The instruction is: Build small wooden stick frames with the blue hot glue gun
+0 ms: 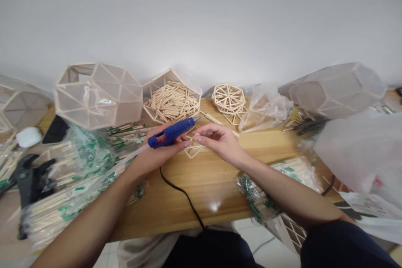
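Note:
My left hand is closed around a blue hot glue gun, its nozzle pointing up and to the right. A translucent glue stick sticks out of the gun's rear. My left thumb reaches to a small frame of thin wooden sticks, low over the table. From the other side, my right hand pinches this frame between thumb and fingers. The fingers partly hide the frame's upper part, so its full shape is unclear.
Behind stand a holder heaped with short sticks, a stick lattice and translucent faceted shapes. Bagged sticks lie left, near black clamps; another bag lies under my right forearm. A black cable crosses the front edge.

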Demonstrator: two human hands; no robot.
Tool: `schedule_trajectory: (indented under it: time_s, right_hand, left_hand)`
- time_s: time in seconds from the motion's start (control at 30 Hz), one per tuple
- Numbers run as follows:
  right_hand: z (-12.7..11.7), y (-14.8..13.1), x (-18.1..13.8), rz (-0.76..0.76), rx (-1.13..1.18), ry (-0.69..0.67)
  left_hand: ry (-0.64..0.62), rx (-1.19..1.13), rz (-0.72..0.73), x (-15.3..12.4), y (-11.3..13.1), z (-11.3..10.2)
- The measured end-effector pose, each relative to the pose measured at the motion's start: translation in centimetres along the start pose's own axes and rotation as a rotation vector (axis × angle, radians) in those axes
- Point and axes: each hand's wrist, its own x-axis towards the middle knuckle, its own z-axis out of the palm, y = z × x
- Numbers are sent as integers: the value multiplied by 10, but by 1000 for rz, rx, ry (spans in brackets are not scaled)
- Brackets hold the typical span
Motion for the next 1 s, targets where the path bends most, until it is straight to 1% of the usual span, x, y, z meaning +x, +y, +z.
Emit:
schedule_trajectory:
  time_s: [0.33,1.0]
  right_hand:
    - [0,0,1,7,20,2]
    - [0,0,-1,-110,-119,44]
  left_hand:
    - [11,9,7,-1,2,0]
    - [-3,95,39,0,-1,-2]
